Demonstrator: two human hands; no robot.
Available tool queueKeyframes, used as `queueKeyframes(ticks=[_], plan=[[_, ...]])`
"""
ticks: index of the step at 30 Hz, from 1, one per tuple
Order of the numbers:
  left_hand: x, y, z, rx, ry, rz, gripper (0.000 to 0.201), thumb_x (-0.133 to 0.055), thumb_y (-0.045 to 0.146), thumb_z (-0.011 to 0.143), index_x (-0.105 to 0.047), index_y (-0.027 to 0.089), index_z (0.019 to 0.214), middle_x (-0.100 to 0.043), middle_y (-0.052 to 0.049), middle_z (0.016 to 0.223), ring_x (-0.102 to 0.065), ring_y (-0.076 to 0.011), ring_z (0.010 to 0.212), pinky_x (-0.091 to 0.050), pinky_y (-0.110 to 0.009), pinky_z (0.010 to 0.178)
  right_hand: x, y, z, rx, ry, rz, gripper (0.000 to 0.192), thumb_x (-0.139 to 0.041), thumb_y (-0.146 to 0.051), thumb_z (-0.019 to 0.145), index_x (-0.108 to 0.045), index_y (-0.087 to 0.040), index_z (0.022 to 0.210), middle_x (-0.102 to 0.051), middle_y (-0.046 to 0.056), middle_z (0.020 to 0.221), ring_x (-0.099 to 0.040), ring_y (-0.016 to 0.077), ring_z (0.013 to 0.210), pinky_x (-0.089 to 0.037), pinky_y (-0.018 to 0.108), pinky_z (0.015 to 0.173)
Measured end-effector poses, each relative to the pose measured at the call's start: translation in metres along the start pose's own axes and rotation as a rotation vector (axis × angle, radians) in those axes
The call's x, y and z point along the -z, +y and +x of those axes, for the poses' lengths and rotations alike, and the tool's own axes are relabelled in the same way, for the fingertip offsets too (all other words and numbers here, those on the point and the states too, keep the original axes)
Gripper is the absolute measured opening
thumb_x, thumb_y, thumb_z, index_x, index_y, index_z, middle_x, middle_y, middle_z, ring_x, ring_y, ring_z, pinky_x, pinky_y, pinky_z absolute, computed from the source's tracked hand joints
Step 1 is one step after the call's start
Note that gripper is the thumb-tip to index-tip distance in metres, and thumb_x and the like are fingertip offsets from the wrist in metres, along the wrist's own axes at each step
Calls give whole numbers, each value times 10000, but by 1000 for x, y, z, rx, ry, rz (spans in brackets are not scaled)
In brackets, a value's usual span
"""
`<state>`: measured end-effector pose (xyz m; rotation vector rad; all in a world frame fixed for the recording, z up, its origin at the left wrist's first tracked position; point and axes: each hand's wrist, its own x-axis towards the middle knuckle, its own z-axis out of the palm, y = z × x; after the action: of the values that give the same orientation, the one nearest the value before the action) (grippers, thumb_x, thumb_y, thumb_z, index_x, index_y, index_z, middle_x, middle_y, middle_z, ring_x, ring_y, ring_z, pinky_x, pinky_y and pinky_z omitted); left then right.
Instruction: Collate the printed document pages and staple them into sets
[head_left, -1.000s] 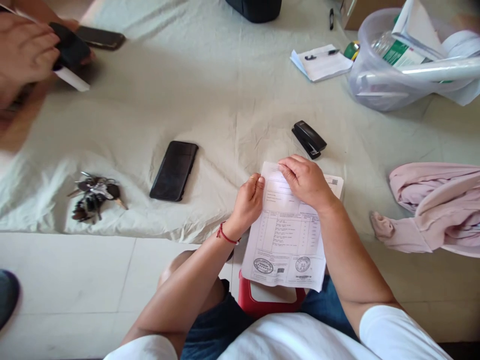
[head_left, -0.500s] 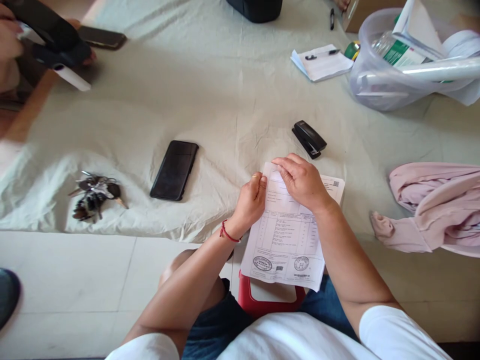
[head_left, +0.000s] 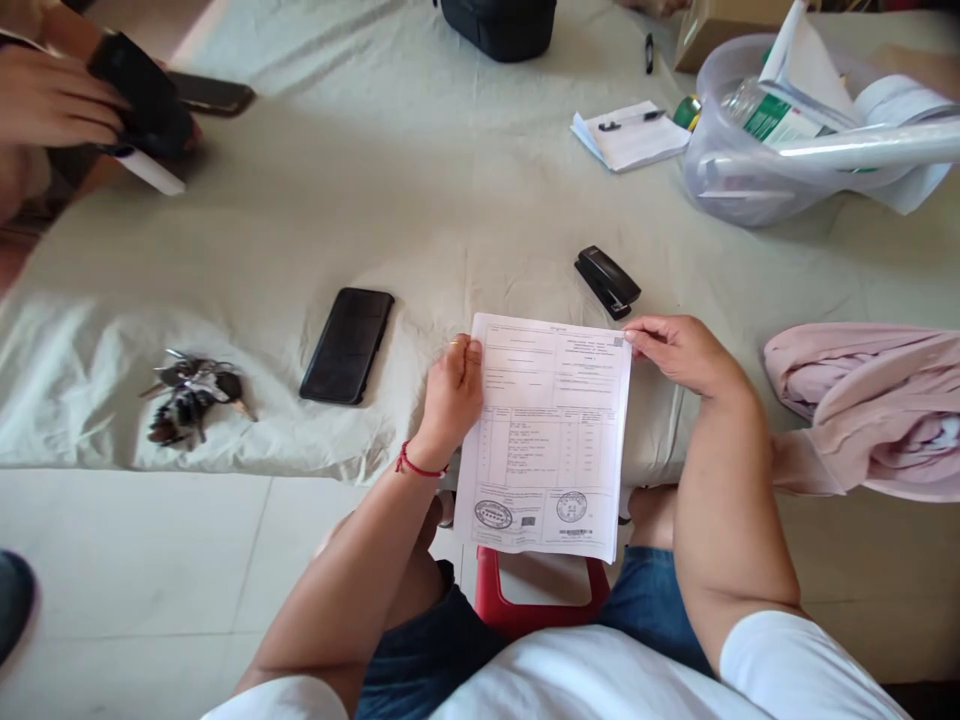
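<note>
A stack of printed papers (head_left: 547, 440), with tables of text and two round stamps on the top sheet, hangs between my hands at the table's front edge. My left hand (head_left: 454, 395) is closed on its upper left edge, thumb on top. The upper right corner is pinched by my right hand (head_left: 679, 350) between thumb and fingers. Just beyond the papers lies a black stapler (head_left: 607, 280). To the left of my left hand, a black smartphone (head_left: 347, 345) rests on the cloth.
A bunch of keys (head_left: 196, 398) lies front left, a pink cloth (head_left: 885, 410) front right. Back right are a notepad (head_left: 634, 140) with a pen and a filled plastic basket (head_left: 735, 195). Another person's hand (head_left: 60, 100) holds a black device at far left. A black case (head_left: 499, 25) stands behind.
My right hand has moved right, from the top of the papers to their upper right corner. The papers and my left hand have shifted left, and the whole top sheet now shows.
</note>
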<state>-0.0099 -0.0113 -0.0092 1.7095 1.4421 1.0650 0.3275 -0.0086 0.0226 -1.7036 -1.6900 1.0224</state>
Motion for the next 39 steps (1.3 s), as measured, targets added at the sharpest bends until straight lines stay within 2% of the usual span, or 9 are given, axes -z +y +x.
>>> queueKeyframes(ticks=[5, 10, 12, 14, 16, 20, 27, 33, 39], plan=[[3, -1, 3, -38, 35, 11, 479, -466, 583, 1149, -383, 266, 799, -445, 32, 667, -401, -157, 606, -288, -340, 597, -1, 4, -2, -5, 3, 83, 295, -696, -508, 987, -847, -254, 992, -801, 36, 883, -738, 239, 857, -629, 439, 893], [0, 1, 4, -60, 42, 34, 440, -450, 533, 1155, -360, 273, 812, -442, 34, 660, -403, -158, 592, -276, -340, 588, -14, -9, 1, 254, 280, -104, 371, -635, -434, 1040, -822, -271, 1316, -790, 102, 1357, -756, 300, 1196, -616, 522, 1049], [-1, 1, 5, -69, 47, 33, 444, -456, 539, 1153, -353, 273, 813, -447, 36, 652, -399, -156, 582, -273, -338, 581, -17, -11, 1, 357, 258, -174, 386, -598, -419, 1067, -802, -292, 1370, -762, 97, 1441, -721, 305, 1313, -585, 553, 1130], [-1, 0, 6, -74, 52, 32, 450, -465, 550, 1150, -362, 272, 811, -449, 37, 646, -398, -156, 576, -276, -336, 577, -16, -11, 0, 380, 183, -238, 354, -586, -389, 1073, -825, -303, 1319, -796, 78, 1381, -722, 303, 1316, -566, 576, 1167], [0, 0, 7, -72, 54, 36, 455, -478, 558, 1145, -373, 272, 808, -446, 37, 643, -400, -158, 573, -280, -337, 577, -14, -10, -1, 362, 154, -253, 330, -587, -367, 1068, -851, -297, 1252, -827, 70, 1301, -749, 302, 1256, -577, 580, 1149], [0, -2, 9, -65, 82, 20, 480, -489, 575, 1143, -352, 274, 796, -421, 39, 631, -377, -157, 561, -263, -350, 572, -16, -10, -2, 288, 227, -141, 325, -621, -405, 1059, -851, -284, 1255, -821, 80, 1326, -766, 300, 1216, -598, 555, 1116], [5, -1, 13, -46, 140, -29, 560, -492, 694, 1116, -331, 273, 782, -371, 36, 637, -384, -166, 583, -284, -364, 585, -36, -8, 5, -25, 149, 470, 546, -740, -677, 951, -791, -283, 1327, -839, 80, 1251, -792, 297, 1136, -662, 491, 968], [14, 0, 15, -11, 170, -122, 580, -513, 701, 1110, -346, 259, 773, -381, 28, 681, -376, -160, 624, -306, -356, 604, -32, -5, 4, 14, 4, 611, 766, -559, -888, 935, -752, -305, 1392, -831, 119, 1260, -800, 365, 1155, -674, 538, 869], [18, -2, 14, 44, 166, -221, 574, -548, 710, 1092, -387, 253, 784, -406, 17, 729, -365, -159, 656, -303, -346, 620, -33, -5, 1, 24, -156, 750, 704, -802, -802, 821, -795, -291, 1307, -828, 126, 1305, -790, 385, 1213, -663, 575, 989]])
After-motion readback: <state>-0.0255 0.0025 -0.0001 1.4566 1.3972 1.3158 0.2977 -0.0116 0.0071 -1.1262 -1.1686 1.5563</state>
